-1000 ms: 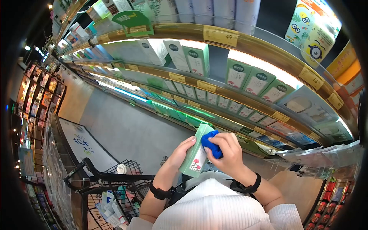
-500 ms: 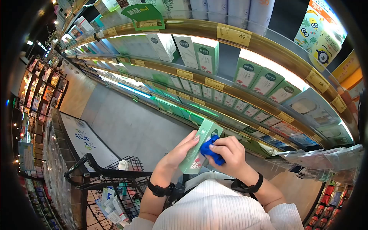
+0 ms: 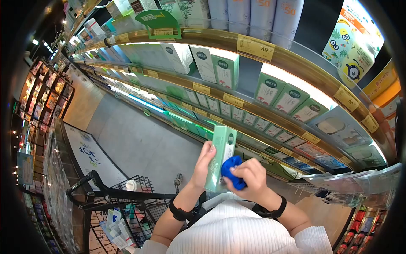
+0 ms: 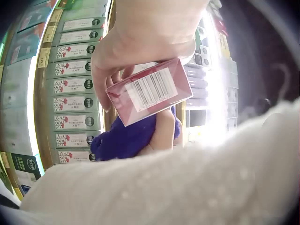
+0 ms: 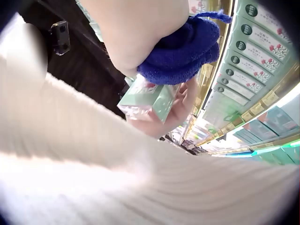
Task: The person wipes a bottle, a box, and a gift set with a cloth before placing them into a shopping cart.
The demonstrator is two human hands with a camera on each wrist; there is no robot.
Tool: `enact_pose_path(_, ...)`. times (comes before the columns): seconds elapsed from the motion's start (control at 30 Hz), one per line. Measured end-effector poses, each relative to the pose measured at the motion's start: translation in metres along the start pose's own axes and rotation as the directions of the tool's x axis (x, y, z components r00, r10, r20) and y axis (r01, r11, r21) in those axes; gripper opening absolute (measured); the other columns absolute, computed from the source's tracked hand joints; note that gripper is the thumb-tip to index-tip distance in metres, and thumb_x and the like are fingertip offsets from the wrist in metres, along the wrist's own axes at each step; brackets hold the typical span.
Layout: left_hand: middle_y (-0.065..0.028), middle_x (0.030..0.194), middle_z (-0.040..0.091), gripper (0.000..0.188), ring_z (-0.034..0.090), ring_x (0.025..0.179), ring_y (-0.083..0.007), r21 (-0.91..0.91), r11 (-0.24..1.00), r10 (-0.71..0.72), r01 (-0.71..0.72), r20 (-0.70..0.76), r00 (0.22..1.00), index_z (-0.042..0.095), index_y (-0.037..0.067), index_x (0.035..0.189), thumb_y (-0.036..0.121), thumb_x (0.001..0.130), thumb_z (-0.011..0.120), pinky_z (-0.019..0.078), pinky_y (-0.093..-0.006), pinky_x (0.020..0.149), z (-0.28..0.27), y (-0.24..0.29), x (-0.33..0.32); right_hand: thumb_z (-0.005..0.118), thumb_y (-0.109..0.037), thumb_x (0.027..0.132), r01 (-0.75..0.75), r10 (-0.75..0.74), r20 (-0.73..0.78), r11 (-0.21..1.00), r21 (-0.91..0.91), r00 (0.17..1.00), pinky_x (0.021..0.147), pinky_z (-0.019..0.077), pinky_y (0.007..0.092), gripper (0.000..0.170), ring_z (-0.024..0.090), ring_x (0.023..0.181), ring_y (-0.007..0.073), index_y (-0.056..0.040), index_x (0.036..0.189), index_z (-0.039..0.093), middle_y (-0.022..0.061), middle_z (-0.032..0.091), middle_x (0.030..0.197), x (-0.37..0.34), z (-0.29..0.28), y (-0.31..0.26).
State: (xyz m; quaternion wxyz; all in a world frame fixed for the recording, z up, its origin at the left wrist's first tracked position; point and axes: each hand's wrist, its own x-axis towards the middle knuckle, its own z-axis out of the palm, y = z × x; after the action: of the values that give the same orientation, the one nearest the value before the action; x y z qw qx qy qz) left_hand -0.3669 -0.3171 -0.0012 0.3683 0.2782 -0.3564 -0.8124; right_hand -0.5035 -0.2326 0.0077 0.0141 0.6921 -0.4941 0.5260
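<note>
Green box (image 3: 221, 157) is standing straighter in the head view now — it was leaning more half a second ago — and the blue cloth (image 3: 232, 171) is sitting lower along its side. The left hand (image 3: 203, 165) is gripping the box, with its thumb and fingers bending round it. The right hand (image 3: 252, 180) is squeezing the cloth, with its fingers curling tight, and the cloth is touching the box on its lower part. In the left wrist view, the bottom of the box is showing dark pink, and a white barcode label (image 4: 152, 89) is sticking to it.

Past the top of the box, long shelves (image 3: 198, 37) are running across. Many more green boxes (image 3: 292, 98) are sitting on them, up and to the right of the held box. Yellow price tags (image 3: 255, 48) are hanging along the shelf edges above it. To the left of the box, a black cart (image 3: 122, 192) is waiting, low down, and a round white lid (image 3: 131, 185) is showing inside it. Gray floor (image 3: 135, 135) is stretching out left of the box, too. Below the box, the person is wearing a white ribbed shirt (image 3: 232, 228). Black bands (image 3: 181, 211) are going round both wrists.
</note>
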Motion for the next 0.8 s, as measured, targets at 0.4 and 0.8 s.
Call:
enact_pose_path(0.4,-0.0121,0.115,0.056,0.046,0.062,0.089,-0.0206,0.061,0.984,-0.179,0.170,0.202,0.963,0.036,0.009,0.139,0.033,0.100,0.032,0.0541,-0.0361,0.071,-0.010,0.005,0.008,0.078,-0.008,0.058,0.078,-0.080,-0.019,0.993,-0.084,0.997,0.054,0.0469,0.0315,0.034,0.059,0.063,0.0228,-0.0064,0.088,0.062,0.0074,0.062,0.079,0.011,-0.013,0.011)
enact_pose_path(0.8,-0.0059,0.113,0.053,0.068,0.052,0.107,-0.0126,0.549,0.835,-0.160,0.037,0.179,0.971,0.033,0.000,0.130,0.020,0.080,0.075,0.0457,-0.0287,0.090,-0.018,0.004,-0.002,0.077,-0.003,0.060,-0.142,0.115,-0.154,0.974,-0.178,0.981,0.061,0.0468,0.0345,0.033,0.058,0.071,0.0255,-0.0044,0.091,0.066,0.0089,0.063,0.084,0.013,-0.018,0.020)
